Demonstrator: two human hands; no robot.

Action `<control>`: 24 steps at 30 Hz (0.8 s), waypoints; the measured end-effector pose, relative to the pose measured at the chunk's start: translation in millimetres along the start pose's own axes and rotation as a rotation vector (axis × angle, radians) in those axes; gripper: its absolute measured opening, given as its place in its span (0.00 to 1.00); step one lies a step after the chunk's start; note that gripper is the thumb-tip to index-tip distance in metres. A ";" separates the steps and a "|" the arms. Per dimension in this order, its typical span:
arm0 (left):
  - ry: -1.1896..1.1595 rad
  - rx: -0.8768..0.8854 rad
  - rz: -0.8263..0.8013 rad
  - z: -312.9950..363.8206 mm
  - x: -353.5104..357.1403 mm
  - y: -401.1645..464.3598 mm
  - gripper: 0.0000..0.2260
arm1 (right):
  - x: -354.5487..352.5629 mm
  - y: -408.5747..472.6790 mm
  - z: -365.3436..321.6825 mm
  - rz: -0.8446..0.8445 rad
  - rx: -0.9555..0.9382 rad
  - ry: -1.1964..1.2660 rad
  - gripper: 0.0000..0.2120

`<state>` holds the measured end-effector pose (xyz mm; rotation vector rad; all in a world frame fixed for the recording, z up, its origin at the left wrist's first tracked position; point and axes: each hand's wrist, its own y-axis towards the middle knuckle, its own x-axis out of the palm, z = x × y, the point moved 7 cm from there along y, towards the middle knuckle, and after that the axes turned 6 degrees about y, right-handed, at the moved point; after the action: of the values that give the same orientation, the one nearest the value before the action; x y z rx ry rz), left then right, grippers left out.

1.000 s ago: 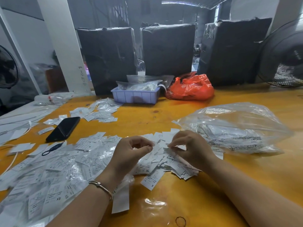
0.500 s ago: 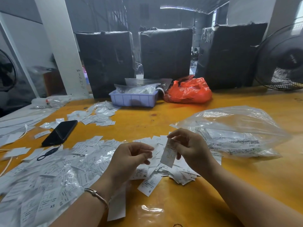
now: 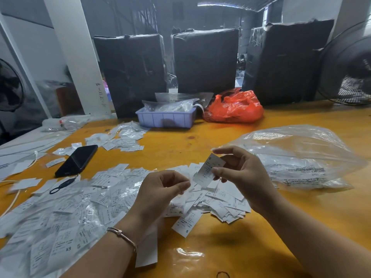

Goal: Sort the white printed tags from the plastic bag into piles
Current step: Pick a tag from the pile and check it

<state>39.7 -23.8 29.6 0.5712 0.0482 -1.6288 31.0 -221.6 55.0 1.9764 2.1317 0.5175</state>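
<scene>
White tags (image 3: 112, 189) printed in black cover the orange-yellow table (image 3: 251, 233), a lilac tray (image 3: 165, 118) and red-orange bag (image 3: 233, 109) at upper centre.

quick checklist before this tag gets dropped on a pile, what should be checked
1. Tag held: ok, right hand pinches it above the table.
2. Size readable: ok, an S shows at its top corner.
3. One tag only: cannot tell.
4. Left hand free: cannot tell, fingers curled, possibly pinching something.
5. S pile to drop on: ok, tags marked S lie under the hands.
6. Plastic bag out of the way: ok, off to the right.
</scene>
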 end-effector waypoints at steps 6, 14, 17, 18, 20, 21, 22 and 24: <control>0.068 0.044 -0.004 3.6 2.0 -0.3 0.06 | -5.2 1.2 -2.0 0.069 0.000 0.084 0.12; 0.078 0.140 0.006 18.8 1.3 -5.4 0.04 | -1.6 2.1 -8.0 -0.009 0.110 0.109 0.06; 0.116 0.200 0.012 22.9 1.9 -7.6 0.02 | 7.3 -3.9 -19.1 -0.062 -0.017 -0.064 0.04; 0.131 0.215 0.013 23.7 2.0 -8.0 0.02 | 10.0 -6.1 -21.8 -0.071 -0.057 -0.130 0.05; 0.154 0.236 0.017 25.2 1.8 -8.3 0.04 | 14.5 -9.5 -26.0 -0.088 -0.116 -0.212 0.07; 0.158 0.243 0.018 25.9 1.7 -8.5 0.04 | 16.7 -10.7 -27.8 -0.103 -0.138 -0.221 0.06; 0.160 0.249 0.019 26.5 1.7 -8.7 0.05 | 18.6 -11.6 -29.2 -0.121 -0.157 -0.225 0.06; 0.163 0.256 0.020 27.1 1.8 -8.8 0.05 | 20.7 -12.3 -31.0 -0.144 -0.186 -0.232 0.05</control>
<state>22.4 -33.8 50.0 0.8981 -0.0469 -1.5769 6.2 -205.6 81.0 1.6810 1.9865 0.4220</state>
